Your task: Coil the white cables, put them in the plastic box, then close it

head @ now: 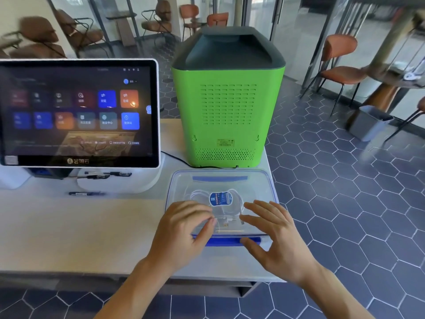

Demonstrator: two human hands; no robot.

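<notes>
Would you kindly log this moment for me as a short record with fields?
box: clear plastic box on the white table, lid on top
cables: white cables coiled inside, seen through the lid
near latch: blue latch at the front edge
left hand: left hand, fingers spread on the lid
right hand: right hand, fingers on the lid, thumb by the latch
behind box: green machine
left of box: touchscreen

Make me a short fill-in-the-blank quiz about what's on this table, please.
1. The white cables lie inside the clear plastic ____.
2. The machine behind the lid has ____ sides.
3. Both hands, left hand and right hand, rest on the lid near its ____ latch.

Missing words: box; green; blue
</notes>
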